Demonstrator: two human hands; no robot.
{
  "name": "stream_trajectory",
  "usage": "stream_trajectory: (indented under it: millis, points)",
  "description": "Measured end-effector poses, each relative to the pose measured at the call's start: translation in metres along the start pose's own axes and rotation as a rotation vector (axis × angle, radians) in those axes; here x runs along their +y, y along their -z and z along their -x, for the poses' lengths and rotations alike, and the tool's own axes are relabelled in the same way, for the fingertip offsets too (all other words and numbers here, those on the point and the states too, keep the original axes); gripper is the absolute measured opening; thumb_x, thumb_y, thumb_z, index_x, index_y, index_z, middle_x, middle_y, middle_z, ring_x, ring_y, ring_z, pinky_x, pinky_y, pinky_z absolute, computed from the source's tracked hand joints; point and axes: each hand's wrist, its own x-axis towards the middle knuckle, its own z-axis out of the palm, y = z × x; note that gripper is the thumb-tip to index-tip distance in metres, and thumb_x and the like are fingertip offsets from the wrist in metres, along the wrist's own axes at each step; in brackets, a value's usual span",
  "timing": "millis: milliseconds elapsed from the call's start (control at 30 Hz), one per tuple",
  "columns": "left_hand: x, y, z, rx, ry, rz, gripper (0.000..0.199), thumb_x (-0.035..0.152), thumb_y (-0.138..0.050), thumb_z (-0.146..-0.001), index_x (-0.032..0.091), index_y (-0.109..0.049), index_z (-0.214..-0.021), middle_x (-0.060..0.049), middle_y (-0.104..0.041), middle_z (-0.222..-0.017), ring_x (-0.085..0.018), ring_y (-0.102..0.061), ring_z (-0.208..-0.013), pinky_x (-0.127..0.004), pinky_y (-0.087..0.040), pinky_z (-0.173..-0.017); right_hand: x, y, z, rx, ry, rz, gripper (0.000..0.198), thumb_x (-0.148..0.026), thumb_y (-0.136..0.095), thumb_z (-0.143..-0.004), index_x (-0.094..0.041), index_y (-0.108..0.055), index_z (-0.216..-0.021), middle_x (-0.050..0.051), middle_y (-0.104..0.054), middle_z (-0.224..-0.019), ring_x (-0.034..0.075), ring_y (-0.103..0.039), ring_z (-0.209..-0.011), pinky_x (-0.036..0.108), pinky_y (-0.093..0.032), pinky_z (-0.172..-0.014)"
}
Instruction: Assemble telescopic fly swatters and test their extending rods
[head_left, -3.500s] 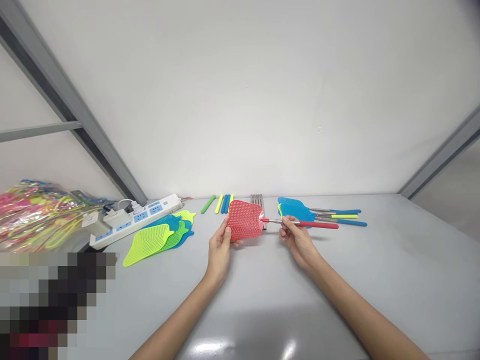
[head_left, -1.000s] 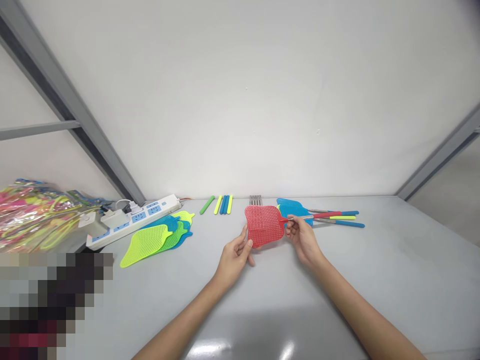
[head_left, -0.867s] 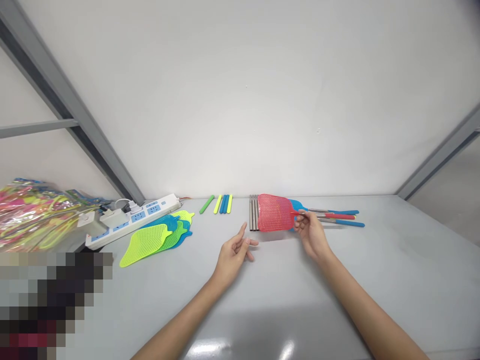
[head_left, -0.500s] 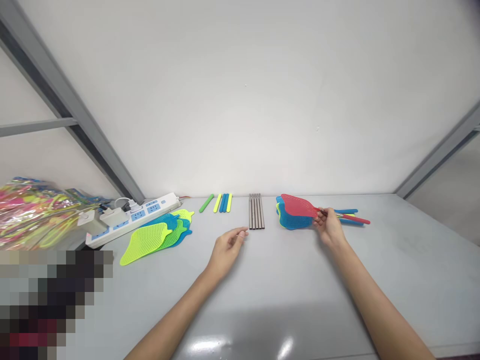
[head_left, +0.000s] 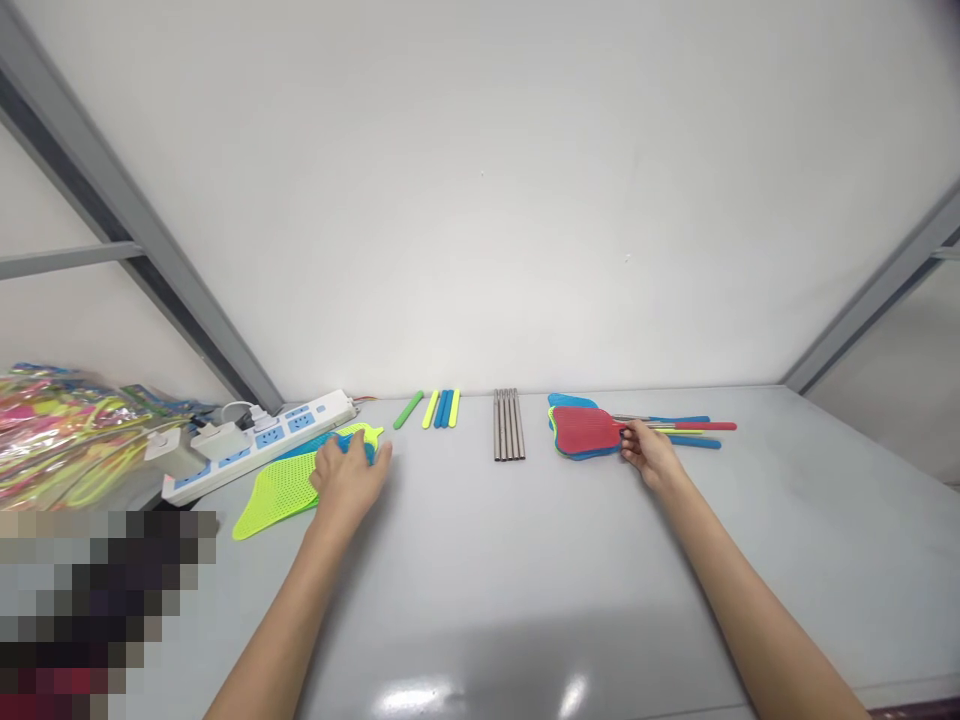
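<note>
Our left forearm (head_left: 289, 590) and right forearm (head_left: 742, 570) show bare, slim and smooth in outline, each broadest toward the bottom edge of the view and narrowing evenly to a slender wrist. Our left hand (head_left: 349, 480) is bare as well, with a gently rounded back, slim fingers and a thumb (head_left: 383, 461) that ends in a blunt tip. Our right hand (head_left: 651, 455) is likewise bare and narrow in build; its nails are too small for us to make out.
</note>
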Motion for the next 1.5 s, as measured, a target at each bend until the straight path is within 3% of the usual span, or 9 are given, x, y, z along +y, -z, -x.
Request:
stream_trajectory:
  millis: [133,367,533,700,967,1167,1367,1500]
  points:
    - [-0.004,0.0,-0.001,-0.067,0.131,-0.055,0.067,0.057,-0.024,-0.072,0.014,-0.036,-0.121,-0.024,-0.031,-0.121,-0.04,-0.027,-0.112,-0.051,-0.025,-0.083,-0.001,0.0,0.001,-0.065,-0.004,0.078,0.01,-0.016,-0.055,-0.067,-0.014,-0.049,-0.059,-0.002,-0.051,-0.049,0.006,-0.046,-0.036,0.016,-0.037,-0.03]
    - [-0.004,-0.002,0.001,-0.191,0.11,-0.092,0.066,0.058,-0.022,-0.071,0.014,-0.04,-0.117,-0.023,-0.036,-0.116,-0.039,-0.03,-0.109,-0.051,-0.025,-0.08,-0.005,0.002,0.002,-0.115,-0.014,0.201,0.013,-0.022,-0.058,-0.065,-0.013,-0.05,-0.06,0.0,-0.051,-0.048,0.008,-0.046,-0.034,0.016,-0.03,-0.023]
    - [-0.003,-0.002,0.002,-0.178,0.071,-0.101,0.064,0.056,-0.025,-0.07,0.01,-0.045,-0.11,-0.023,-0.039,-0.114,-0.038,-0.033,-0.107,-0.049,-0.027,-0.079,-0.005,0.003,0.0,-0.097,-0.011,0.232,0.013,-0.024,-0.056,-0.066,-0.013,-0.051,-0.062,-0.002,-0.05,-0.046,0.007,-0.044,-0.03,0.016,-0.028,-0.023]
    - [-0.003,-0.005,0.001,-0.177,0.078,-0.1,0.069,0.055,-0.025,-0.07,0.005,-0.039,-0.116,-0.024,-0.036,-0.119,-0.037,-0.029,-0.11,-0.051,-0.026,-0.08,-0.004,0.003,0.0,-0.079,-0.017,0.242,0.012,-0.023,-0.055,-0.067,-0.013,-0.051,-0.062,-0.002,-0.049,-0.043,0.006,-0.042,-0.028,0.016,-0.026,-0.023]
    - [-0.001,0.0,0.001,-0.203,0.102,-0.086,0.066,0.055,-0.025,-0.071,0.006,-0.043,-0.112,-0.024,-0.037,-0.116,-0.037,-0.031,-0.109,-0.051,-0.026,-0.081,-0.002,0.005,-0.002,-0.071,-0.015,0.235,0.013,-0.023,-0.055,-0.067,-0.014,-0.048,-0.06,-0.002,-0.049,-0.042,0.007,-0.043,-0.028,0.017,-0.028,-0.023]
    - [-0.005,-0.003,0.001,-0.112,0.116,-0.093,0.056,0.051,-0.029,-0.071,0.01,-0.051,-0.104,-0.025,-0.032,-0.119,-0.04,-0.024,-0.112,-0.055,-0.025,-0.079,-0.001,0.006,-0.003,-0.072,-0.004,0.218,0.013,-0.022,-0.052,-0.067,-0.015,-0.047,-0.058,-0.002,-0.048,-0.04,0.008,-0.044,-0.028,0.017,-0.028,-0.023]
    - [-0.015,-0.002,-0.005,-0.153,0.235,-0.027,0.058,0.049,-0.03,-0.072,0.02,-0.032,-0.122,-0.025,-0.016,-0.13,-0.045,-0.016,-0.116,-0.062,-0.02,-0.075,0.0,0.006,-0.003,-0.077,0.002,0.197,0.012,-0.023,-0.051,-0.067,-0.016,-0.046,-0.059,-0.003,-0.047,-0.04,0.008,-0.044,-0.028,0.017,-0.029,-0.024]
    - [-0.02,-0.004,-0.008,-0.169,0.229,-0.034,0.062,0.05,-0.033,-0.07,0.017,-0.031,-0.123,-0.026,-0.023,-0.127,-0.044,-0.022,-0.114,-0.061,-0.021,-0.077,0.0,0.006,-0.004,-0.083,0.001,0.183,0.012,-0.023,-0.051,-0.068,-0.016,-0.047,-0.06,-0.002,-0.048,-0.041,0.008,-0.044,-0.029,0.016,-0.028,-0.024]
